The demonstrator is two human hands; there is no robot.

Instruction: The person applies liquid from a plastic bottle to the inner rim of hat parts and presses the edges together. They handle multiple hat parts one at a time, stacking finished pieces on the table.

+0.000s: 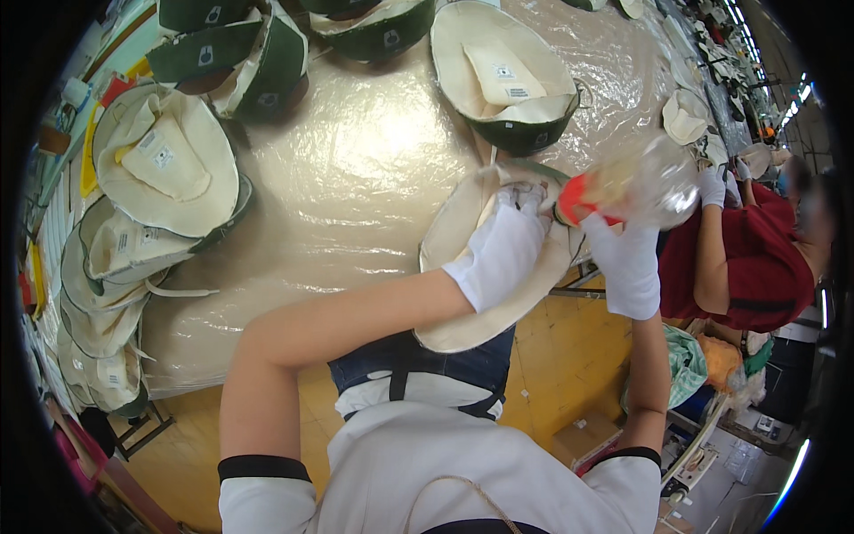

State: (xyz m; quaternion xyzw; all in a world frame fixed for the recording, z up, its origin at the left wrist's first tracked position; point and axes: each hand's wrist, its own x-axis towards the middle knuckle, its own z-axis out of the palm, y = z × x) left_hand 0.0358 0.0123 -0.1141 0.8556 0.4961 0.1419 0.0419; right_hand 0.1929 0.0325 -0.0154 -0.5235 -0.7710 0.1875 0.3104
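A wide-brimmed hat [476, 325], cream inside with a green outer side, lies upturned at the table's near edge in front of me. My left hand [509, 245], in a white glove, reaches into it with curled fingers that grip the fabric by the far side. In my white-gloved right hand [624, 265] is a clear plastic bottle [658, 185] with a red band near its neck. The bottle is tilted, its neck pointing left and down against the hat, close to my left fingers. Blur hides the bottle's contents and the exact spot where its mouth meets the fabric.
Plastic film covers the table [338, 214]. Several overlapping hats [165, 209] line its left side. Green hats [382, 36] stand at the far edge, and an upturned hat [507, 76] sits just beyond mine. To the right, a person in a dark red shirt [756, 258] works with gloved hands.
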